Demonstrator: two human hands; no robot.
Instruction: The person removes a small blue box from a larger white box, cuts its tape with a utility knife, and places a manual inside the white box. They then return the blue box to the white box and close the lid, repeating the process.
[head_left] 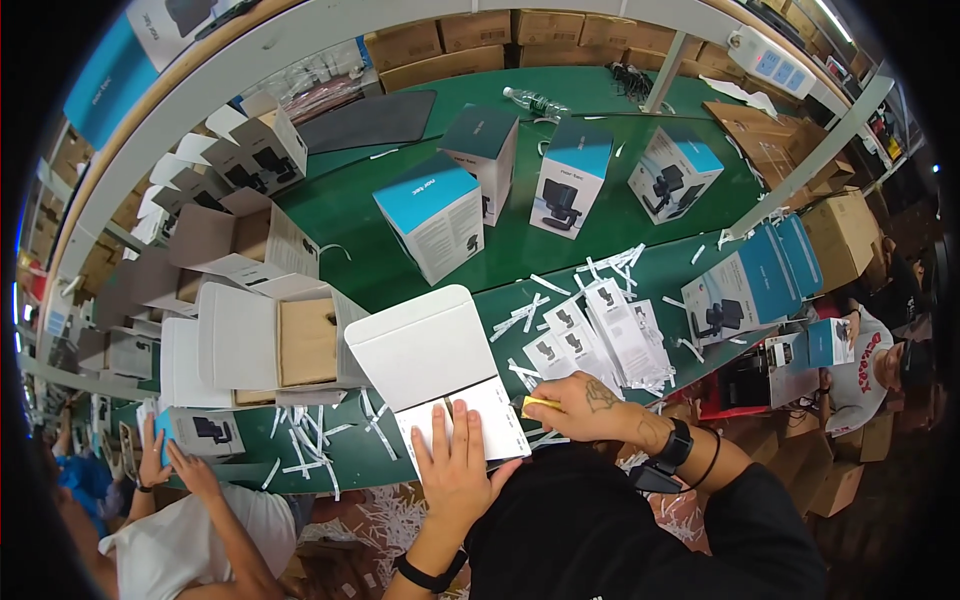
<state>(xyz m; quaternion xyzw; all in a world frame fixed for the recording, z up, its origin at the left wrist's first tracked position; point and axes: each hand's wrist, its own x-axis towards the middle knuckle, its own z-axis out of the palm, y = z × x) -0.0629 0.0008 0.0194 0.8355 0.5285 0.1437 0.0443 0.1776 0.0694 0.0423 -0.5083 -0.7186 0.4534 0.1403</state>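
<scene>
The left hand [455, 462] lies flat, fingers spread wide, pressing down on the white carton [440, 375] at the near edge of the green table [350, 200]. The right hand [585, 405] is curled nearly closed beside it, pinching a small yellow tool [537, 405] against the carton's right edge. Leaflets [600, 335] lie just beyond that fist, with paper strips [310, 440] scattered along the near edge.

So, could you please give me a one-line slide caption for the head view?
Left hand flat on a white box, right hand holding a small yellow piece at its edge, on a green table.
</scene>
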